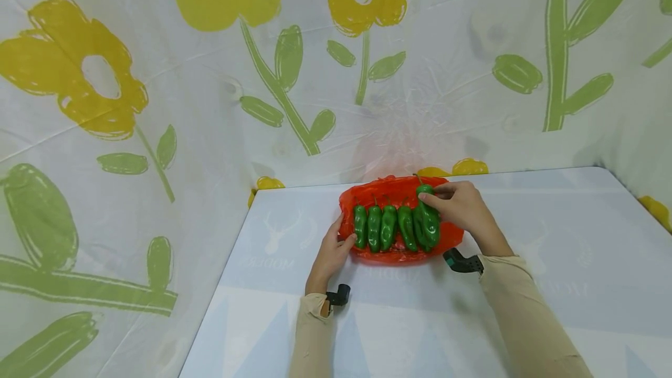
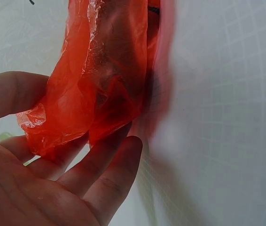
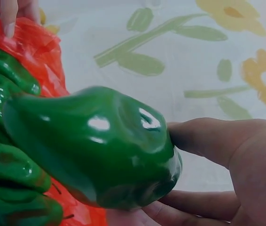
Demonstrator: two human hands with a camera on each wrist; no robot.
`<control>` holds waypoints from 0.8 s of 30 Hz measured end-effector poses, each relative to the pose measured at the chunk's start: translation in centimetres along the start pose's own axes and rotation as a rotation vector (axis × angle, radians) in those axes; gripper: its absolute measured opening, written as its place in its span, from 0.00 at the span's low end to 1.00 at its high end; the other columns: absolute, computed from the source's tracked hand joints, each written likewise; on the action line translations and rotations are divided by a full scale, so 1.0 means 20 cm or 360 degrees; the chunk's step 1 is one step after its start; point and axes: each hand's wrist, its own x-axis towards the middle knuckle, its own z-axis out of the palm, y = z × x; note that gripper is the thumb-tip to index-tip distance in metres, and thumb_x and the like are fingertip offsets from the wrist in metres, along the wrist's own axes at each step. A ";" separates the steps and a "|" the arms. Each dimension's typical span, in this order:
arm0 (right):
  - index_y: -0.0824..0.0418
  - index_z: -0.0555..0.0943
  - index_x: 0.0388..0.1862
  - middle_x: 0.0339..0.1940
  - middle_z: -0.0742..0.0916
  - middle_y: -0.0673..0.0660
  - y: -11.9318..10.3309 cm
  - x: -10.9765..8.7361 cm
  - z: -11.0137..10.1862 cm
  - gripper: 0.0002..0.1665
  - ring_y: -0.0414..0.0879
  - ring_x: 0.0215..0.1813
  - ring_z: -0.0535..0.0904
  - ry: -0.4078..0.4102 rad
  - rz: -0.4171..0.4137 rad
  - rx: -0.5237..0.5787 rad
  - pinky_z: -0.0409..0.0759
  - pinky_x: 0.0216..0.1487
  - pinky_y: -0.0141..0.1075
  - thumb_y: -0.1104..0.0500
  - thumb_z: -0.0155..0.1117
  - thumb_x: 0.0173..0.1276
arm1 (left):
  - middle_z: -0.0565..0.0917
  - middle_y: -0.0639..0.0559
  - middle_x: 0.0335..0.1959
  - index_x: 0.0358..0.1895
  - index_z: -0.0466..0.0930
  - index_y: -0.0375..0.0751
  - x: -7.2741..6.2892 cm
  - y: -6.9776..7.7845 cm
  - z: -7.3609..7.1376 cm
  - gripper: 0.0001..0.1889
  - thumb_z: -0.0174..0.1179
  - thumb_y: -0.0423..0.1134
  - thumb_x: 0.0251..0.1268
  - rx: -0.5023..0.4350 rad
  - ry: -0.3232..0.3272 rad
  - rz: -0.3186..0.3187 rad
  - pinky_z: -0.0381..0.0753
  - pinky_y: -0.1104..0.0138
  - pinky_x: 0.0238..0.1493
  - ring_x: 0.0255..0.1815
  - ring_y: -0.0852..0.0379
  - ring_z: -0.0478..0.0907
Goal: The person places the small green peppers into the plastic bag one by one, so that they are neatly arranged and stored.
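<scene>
A glossy green pepper (image 1: 431, 223) is pinched between the thumb and fingers of my right hand (image 1: 464, 210), stem upward, at the right end of a row. In the right wrist view this pepper (image 3: 95, 146) fills the middle, its narrow tip toward the left. Several more green peppers (image 1: 389, 227) lie side by side on a crumpled red plastic bag (image 1: 445, 237). My left hand (image 1: 332, 252) holds the left end of the bag, thumb on one side and fingers on the other. Up close in the left wrist view, the bag's thin film (image 2: 72, 99) sits between them.
Under the bag is a white table (image 1: 257, 314) with faint printed patterns. A pale curtain (image 1: 441, 115) with yellow flowers and green leaves hangs behind the table's back edge and along its left side. Each wrist carries a small black camera (image 1: 462, 262).
</scene>
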 end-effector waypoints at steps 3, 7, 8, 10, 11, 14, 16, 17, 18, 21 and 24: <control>0.76 0.75 0.68 0.60 0.85 0.75 0.00 0.01 0.00 0.42 0.46 0.35 0.90 0.0022 -0.0012 -0.0025 0.91 0.46 0.44 0.41 0.65 0.73 | 0.62 0.39 0.82 0.83 0.52 0.40 0.00 0.00 0.00 0.37 0.56 0.40 0.77 0.0002 -0.0003 -0.0013 0.76 0.45 0.73 0.75 0.39 0.70; 0.76 0.76 0.67 0.59 0.85 0.75 0.00 0.04 0.02 0.41 0.47 0.35 0.90 0.0050 -0.0023 -0.0038 0.91 0.45 0.44 0.42 0.65 0.73 | 0.62 0.41 0.82 0.84 0.52 0.41 0.00 0.00 0.00 0.37 0.56 0.40 0.77 0.0000 -0.0002 -0.0036 0.75 0.44 0.74 0.76 0.40 0.68; 0.75 0.76 0.67 0.59 0.85 0.75 0.01 0.04 0.02 0.40 0.47 0.36 0.90 0.0057 -0.0020 -0.0043 0.91 0.45 0.44 0.42 0.65 0.73 | 0.62 0.41 0.82 0.84 0.52 0.41 0.00 0.00 0.00 0.37 0.56 0.40 0.77 0.0001 -0.0002 -0.0038 0.74 0.44 0.74 0.76 0.40 0.68; 0.75 0.76 0.67 0.60 0.85 0.75 0.01 0.05 0.03 0.40 0.48 0.38 0.90 0.0068 -0.0004 -0.0049 0.91 0.46 0.44 0.42 0.65 0.73 | 0.62 0.41 0.82 0.84 0.52 0.41 0.00 0.00 0.00 0.37 0.56 0.40 0.77 0.0005 -0.0002 -0.0039 0.75 0.44 0.73 0.77 0.39 0.68; 0.75 0.76 0.67 0.60 0.85 0.75 0.01 0.06 0.03 0.40 0.49 0.38 0.90 0.0074 0.0006 -0.0056 0.91 0.47 0.45 0.42 0.65 0.73 | 0.61 0.41 0.82 0.84 0.52 0.41 0.00 0.00 0.00 0.37 0.56 0.40 0.76 0.0007 -0.0002 -0.0044 0.74 0.44 0.74 0.77 0.39 0.68; 0.75 0.76 0.67 0.60 0.85 0.74 0.02 0.07 0.04 0.40 0.52 0.41 0.90 0.0090 0.0032 -0.0071 0.90 0.50 0.47 0.42 0.65 0.73 | 0.61 0.40 0.83 0.84 0.52 0.40 0.00 0.01 0.00 0.37 0.56 0.40 0.76 0.0007 -0.0003 -0.0047 0.74 0.44 0.73 0.77 0.39 0.67; 0.75 0.76 0.67 0.60 0.85 0.75 0.03 0.08 0.05 0.40 0.55 0.43 0.90 0.0094 0.0038 -0.0079 0.90 0.51 0.48 0.42 0.65 0.73 | 0.61 0.41 0.83 0.84 0.52 0.41 0.00 0.01 0.00 0.38 0.56 0.41 0.76 0.0002 -0.0002 -0.0060 0.74 0.44 0.74 0.78 0.39 0.66; 0.76 0.76 0.67 0.60 0.85 0.75 0.03 0.08 0.05 0.41 0.56 0.44 0.90 0.0095 0.0039 -0.0085 0.90 0.52 0.49 0.42 0.65 0.73 | 0.61 0.41 0.83 0.84 0.52 0.41 0.00 0.01 0.00 0.37 0.56 0.41 0.77 0.0000 -0.0002 -0.0062 0.74 0.43 0.74 0.78 0.39 0.66; 0.76 0.75 0.67 0.60 0.85 0.75 0.04 0.08 0.06 0.41 0.58 0.46 0.90 0.0094 0.0038 -0.0092 0.89 0.53 0.50 0.42 0.64 0.73 | 0.61 0.41 0.83 0.84 0.52 0.41 0.00 0.01 0.00 0.37 0.56 0.41 0.77 0.0000 -0.0002 -0.0063 0.74 0.43 0.74 0.78 0.39 0.66; 0.77 0.74 0.68 0.61 0.84 0.76 0.06 0.09 0.06 0.42 0.62 0.52 0.88 0.0086 0.0038 -0.0116 0.88 0.57 0.53 0.42 0.64 0.74 | 0.61 0.40 0.83 0.84 0.52 0.40 0.00 0.00 0.00 0.37 0.56 0.41 0.77 0.0005 -0.0005 -0.0045 0.74 0.43 0.73 0.78 0.38 0.66; 0.78 0.73 0.68 0.63 0.83 0.76 0.07 0.09 0.07 0.43 0.65 0.57 0.86 0.0079 0.0050 -0.0132 0.86 0.60 0.55 0.42 0.63 0.74 | 0.61 0.39 0.82 0.83 0.51 0.39 0.00 0.00 0.00 0.37 0.56 0.40 0.77 0.0017 -0.0010 -0.0021 0.75 0.43 0.72 0.78 0.37 0.67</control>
